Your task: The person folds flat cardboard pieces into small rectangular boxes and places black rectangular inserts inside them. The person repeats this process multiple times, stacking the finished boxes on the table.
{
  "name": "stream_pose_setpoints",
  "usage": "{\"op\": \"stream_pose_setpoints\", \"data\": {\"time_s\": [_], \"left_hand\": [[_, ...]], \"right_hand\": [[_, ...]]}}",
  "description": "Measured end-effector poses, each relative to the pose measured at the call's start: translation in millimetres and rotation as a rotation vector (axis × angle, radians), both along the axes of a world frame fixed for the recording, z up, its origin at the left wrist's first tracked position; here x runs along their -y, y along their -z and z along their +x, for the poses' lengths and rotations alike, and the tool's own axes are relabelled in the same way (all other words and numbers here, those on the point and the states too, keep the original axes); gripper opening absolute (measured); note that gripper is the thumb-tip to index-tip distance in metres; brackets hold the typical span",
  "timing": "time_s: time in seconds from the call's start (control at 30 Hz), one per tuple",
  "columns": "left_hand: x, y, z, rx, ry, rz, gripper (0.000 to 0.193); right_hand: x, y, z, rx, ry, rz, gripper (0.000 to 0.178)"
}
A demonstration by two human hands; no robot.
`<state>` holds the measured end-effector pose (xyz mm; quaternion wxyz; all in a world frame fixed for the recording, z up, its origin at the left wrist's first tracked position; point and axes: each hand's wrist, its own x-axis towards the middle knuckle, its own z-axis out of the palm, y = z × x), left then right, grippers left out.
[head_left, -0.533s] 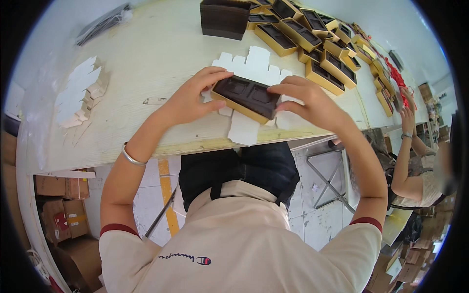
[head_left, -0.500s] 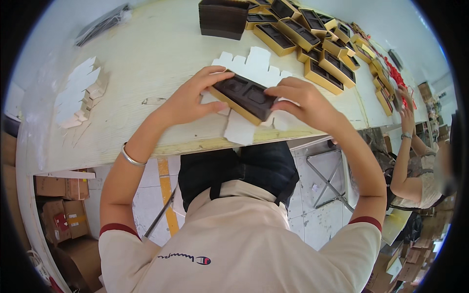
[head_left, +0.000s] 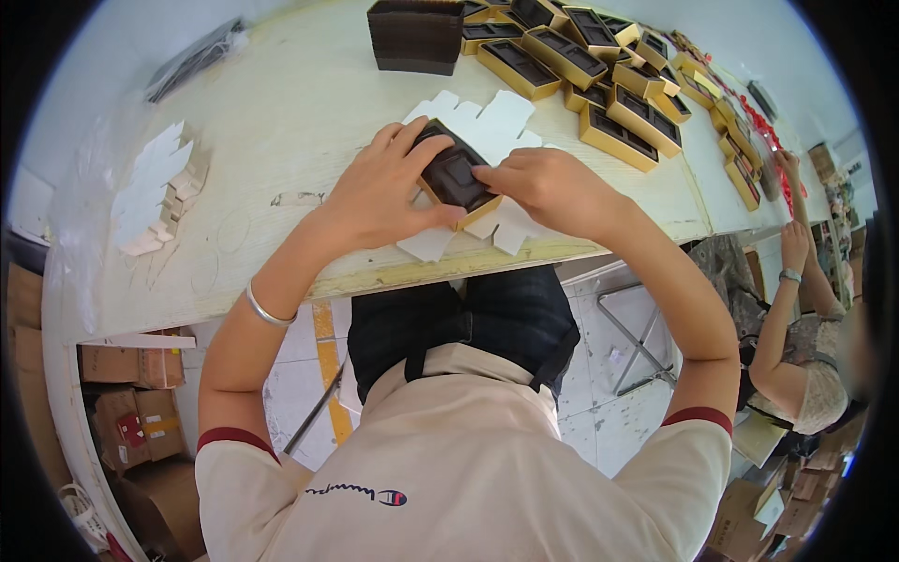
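Pale worktop (head_left: 253,197) runs beneath all parts. Reference point: the gold-walled box (head_left: 481,214), held at the worktop's near edge, directly in front of the person. Well left of the box: a white stack (head_left: 154,187) of cut card. Immediately left: the left hand (head_left: 379,192), fingers spread and clasping the box, fingertips over its far end, thumb at its near end. Beyond the box, slightly left: a dark stack (head_left: 415,42). Box long axis: far left to near right. A dark insert (head_left: 456,170) sits inside. Around the box: white card (head_left: 501,122). Immediately right: the right hand (head_left: 543,187), fingers curled, index fingertip at the insert's right side; whether it pinches or only presses cannot be told. Both hands touch the box; the left covers more. Far right of the box: a box pile (head_left: 567,58), then a co-worker (head_left: 796,375).
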<state>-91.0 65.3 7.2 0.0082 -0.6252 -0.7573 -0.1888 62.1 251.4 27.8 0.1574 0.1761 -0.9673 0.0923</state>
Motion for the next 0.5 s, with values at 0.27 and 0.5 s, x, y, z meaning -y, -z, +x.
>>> {"op": "stream_pose_setpoints", "data": {"time_s": [0.27, 0.5], "left_hand": [[-1, 2, -4, 0.152, -0.075, 0.06, 0.052], [-8, -8, -2, 0.153, -0.135, -0.015, 0.047]], "right_hand": [[8, -5, 3, 0.057, 0.096, -0.038, 0.022], [24, 37, 3, 0.181, 0.255, -0.866, 0.038]]}}
